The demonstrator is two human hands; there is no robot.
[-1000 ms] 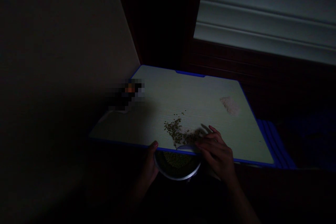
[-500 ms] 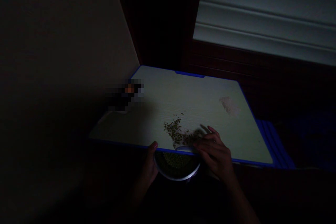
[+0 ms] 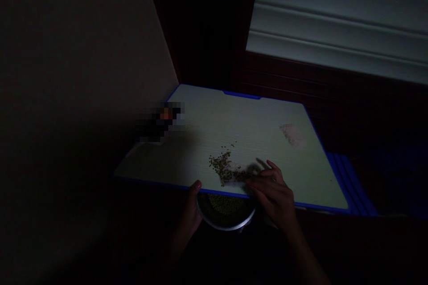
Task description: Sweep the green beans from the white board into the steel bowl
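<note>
Right at the near edge of the table (image 3: 200,120), the left hand (image 3: 190,213) held a small metal bowl (image 3: 224,211) of greenish beans just below the blue rim, fingers wrapped round its left side. Its right hand (image 3: 274,196) lay flat on the tabletop with fingers loosely spread, fingertips touching the scattered pile of beans (image 3: 225,168) near that same edge. Over toward the far right corner sat a pale little heap of grains (image 3: 293,135), well apart from the beans. Pretty dark room overall.
</note>
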